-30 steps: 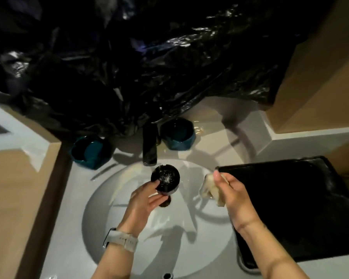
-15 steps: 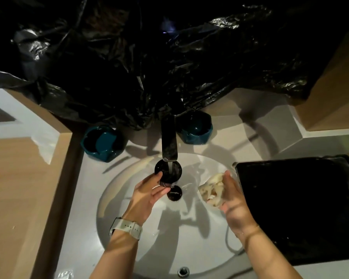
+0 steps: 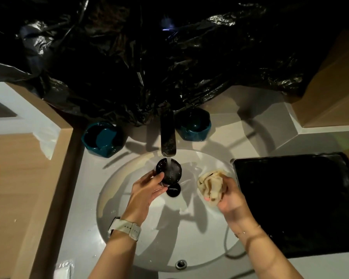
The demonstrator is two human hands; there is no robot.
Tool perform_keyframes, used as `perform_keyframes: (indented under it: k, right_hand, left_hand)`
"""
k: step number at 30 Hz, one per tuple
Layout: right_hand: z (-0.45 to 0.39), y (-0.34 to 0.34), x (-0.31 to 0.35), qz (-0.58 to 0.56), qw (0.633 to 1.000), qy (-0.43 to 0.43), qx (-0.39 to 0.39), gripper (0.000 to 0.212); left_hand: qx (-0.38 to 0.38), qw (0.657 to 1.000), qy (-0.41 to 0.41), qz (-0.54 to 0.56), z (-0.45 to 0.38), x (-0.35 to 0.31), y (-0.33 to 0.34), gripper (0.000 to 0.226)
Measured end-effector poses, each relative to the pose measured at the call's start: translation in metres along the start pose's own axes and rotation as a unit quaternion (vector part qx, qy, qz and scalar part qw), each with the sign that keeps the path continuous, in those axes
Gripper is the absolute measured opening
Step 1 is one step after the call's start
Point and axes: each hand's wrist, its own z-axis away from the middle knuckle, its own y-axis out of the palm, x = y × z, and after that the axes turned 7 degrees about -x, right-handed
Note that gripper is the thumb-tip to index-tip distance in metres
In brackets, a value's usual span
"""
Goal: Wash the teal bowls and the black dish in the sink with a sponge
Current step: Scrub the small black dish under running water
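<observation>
The left hand (image 3: 147,190) gripped a black dish (image 3: 169,171) under the running tap (image 3: 168,135) while the right hand (image 3: 228,198) squeezed a sponge (image 3: 210,184).

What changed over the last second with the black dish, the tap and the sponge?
The left hand moved the black dish back from over the drain to under the faucet; water now runs onto it. The right hand turned the crumpled sponge towards the camera. Both grips held; both teal bowls stayed on the counter.
</observation>
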Motion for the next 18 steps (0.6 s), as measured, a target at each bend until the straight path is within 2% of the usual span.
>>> perform_keyframes:
  k: [2,4,5,8,10,11,12,15,16,18]
  right_hand:
    - [0.0,-0.003,0.0,0.036,0.999,-0.013,-0.013,0.044]
    - [0.004,-0.006,0.0,0.054,0.997,0.006,-0.056,0.029]
    - [0.006,-0.009,-0.002,0.057,0.996,0.013,-0.073,0.02]
    - [0.012,-0.012,-0.003,0.097,0.992,-0.015,-0.084,0.005]
    - [0.015,-0.012,-0.001,0.122,0.987,-0.042,-0.096,0.003]
    - [0.014,-0.012,0.0,0.136,0.984,-0.056,-0.103,0.005]
    - [0.014,-0.011,0.001,0.159,0.979,-0.08,-0.102,0.007]
    - [0.005,0.001,0.004,0.244,0.959,-0.131,-0.059,0.009]
    - [0.002,0.01,0.006,0.254,0.956,-0.143,-0.039,0.009]
    - [-0.008,0.031,0.011,0.281,0.943,-0.177,0.007,0.011]
  left_hand:
    - [-0.012,0.997,0.053,-0.058,0.007,-0.001,0.001,0.029]
    - [-0.042,0.976,0.137,-0.164,0.012,-0.002,0.0,0.028]
    - [-0.062,0.954,0.184,-0.228,0.014,-0.002,-0.002,0.03]
    - [-0.116,0.854,0.314,-0.398,0.022,-0.004,-0.006,0.034]
    - [-0.133,0.826,0.336,-0.433,0.025,-0.005,-0.007,0.034]
    - [-0.139,0.831,0.32,-0.434,0.026,-0.005,-0.006,0.031]
    - [-0.142,0.852,0.286,-0.416,0.026,-0.004,-0.005,0.026]
    - [-0.095,0.965,0.134,-0.207,0.019,0.0,0.001,0.017]
    - [-0.075,0.981,0.099,-0.147,0.015,0.001,0.004,0.017]
    - [-0.042,0.993,0.066,-0.091,0.007,0.003,0.009,0.024]
